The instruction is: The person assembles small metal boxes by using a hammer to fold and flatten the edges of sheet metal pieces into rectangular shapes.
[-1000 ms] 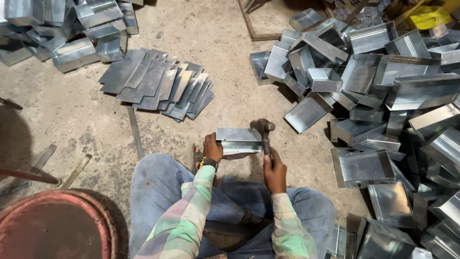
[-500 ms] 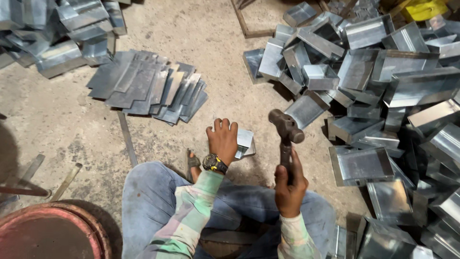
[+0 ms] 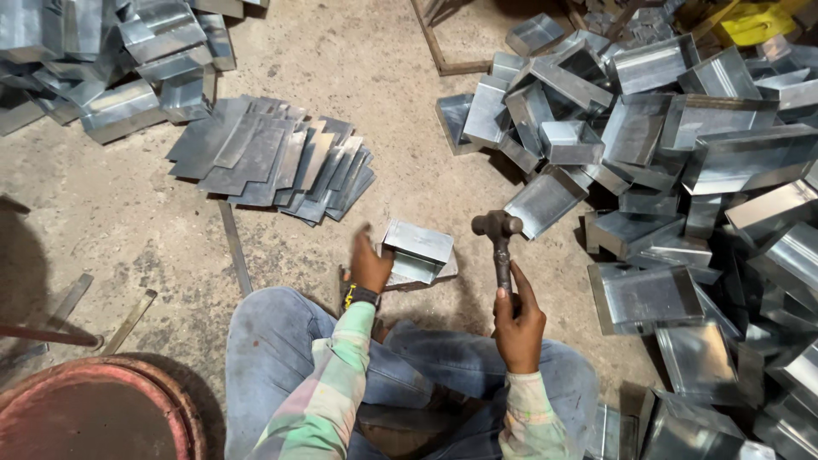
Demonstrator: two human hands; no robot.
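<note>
Trays at 11 o'clock: folded sheet-metal trays (image 3: 128, 60) lie heaped in the far left corner, tipped every way; I see nothing inside them.
Flat sheets at 11 o'clock, nearer: a fanned stack of flat grey metal blanks (image 3: 273, 162) lies on the floor just below that heap.
Red drum at 8 o'clock: a round rusty-red drum rim (image 3: 94, 409) shows beside my left knee; what it holds is hard to tell.
Bars at 9 o'clock: loose flat metal strips (image 3: 128, 319) lie on the floor, and one long strip (image 3: 234, 247) runs from the blanks toward my knee.
Left hand: my left hand (image 3: 368, 266), slightly blurred, is at the near left edge of the tray; whether the fingers are clenched on it I cannot tell.
Tray in hand, 12 o'clock: a small folded metal tray (image 3: 417, 249) lies tilted on the floor just ahead of my knees, open side away from view.
Right hand: my right hand (image 3: 517, 324) is clenched around the handle of a ball-peen hammer (image 3: 498, 234), head up, just right of the tray and clear of it.
Trays at 1 to 4 o'clock: a big pile of finished trays (image 3: 673, 170) fills the right side, most lying empty, some nested.
Yellow object at 1 o'clock: a yellow object (image 3: 754, 21) lies behind the pile.
Floor: bare, stained concrete floor (image 3: 111, 213); I sit cross-legged in jeans (image 3: 281, 358).
</note>
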